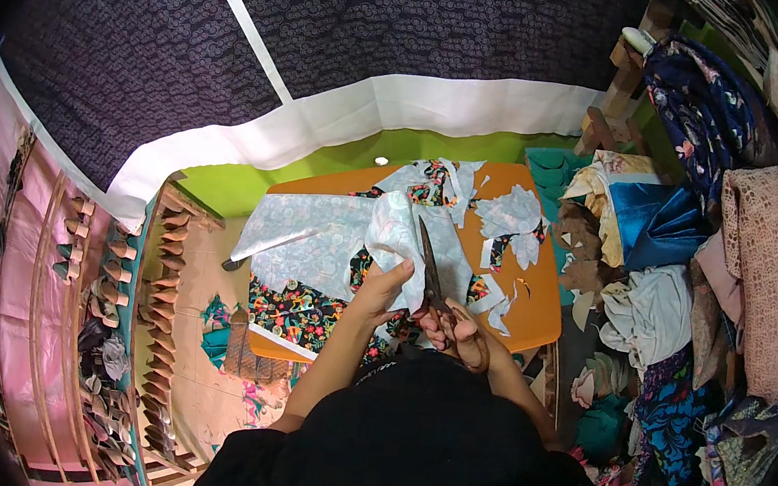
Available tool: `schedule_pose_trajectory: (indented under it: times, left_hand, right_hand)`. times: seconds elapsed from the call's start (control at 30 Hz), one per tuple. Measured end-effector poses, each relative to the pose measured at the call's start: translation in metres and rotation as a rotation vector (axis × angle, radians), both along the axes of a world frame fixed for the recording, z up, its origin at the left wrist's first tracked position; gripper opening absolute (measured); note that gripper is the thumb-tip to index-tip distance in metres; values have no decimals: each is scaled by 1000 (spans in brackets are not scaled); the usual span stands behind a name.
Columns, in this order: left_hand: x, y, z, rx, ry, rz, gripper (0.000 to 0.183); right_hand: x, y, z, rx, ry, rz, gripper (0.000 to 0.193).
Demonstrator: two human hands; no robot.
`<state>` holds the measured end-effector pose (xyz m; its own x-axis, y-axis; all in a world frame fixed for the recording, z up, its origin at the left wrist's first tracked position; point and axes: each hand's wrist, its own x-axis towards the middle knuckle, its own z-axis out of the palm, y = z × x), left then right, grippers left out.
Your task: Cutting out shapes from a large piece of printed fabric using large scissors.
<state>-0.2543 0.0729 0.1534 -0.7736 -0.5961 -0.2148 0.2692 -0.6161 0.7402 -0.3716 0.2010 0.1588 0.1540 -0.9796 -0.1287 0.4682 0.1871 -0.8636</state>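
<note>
My left hand [382, 291] is closed on a folded piece of fabric [392, 229], its pale underside turned up, raised over the table. Beside it my right hand [457, 332] grips a pair of dark scissors [431, 264] by the handles. The long blades point away from me, close along the right edge of the raised fabric. Under both hands spreads a larger sheet of the same cloth [306, 228], pale side up, with its black floral face [293, 313] showing along the near side. Cut scraps [510, 212] lie on the right part of the orange table [538, 304].
Racks of wooden shoe lasts [162, 315] stand at the left. Rolled and heaped fabrics [674, 299] crowd the right side, beside a wooden post [621, 87]. A dark patterned curtain [383, 17] with a white border hangs behind the table. More scraps [217, 330] lie on the floor.
</note>
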Motion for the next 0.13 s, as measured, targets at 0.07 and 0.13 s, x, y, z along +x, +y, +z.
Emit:
schedule_pose_trajectory:
  times: [0.07, 0.13]
  left_hand:
    - [0, 1, -1, -8, -6, 60, 54]
    - [-1, 3, -2, -15, -11, 115, 56]
  right_hand:
    - [1, 0, 1, 25, -5, -5, 91]
    - [2, 0, 3, 51, -10, -15, 90]
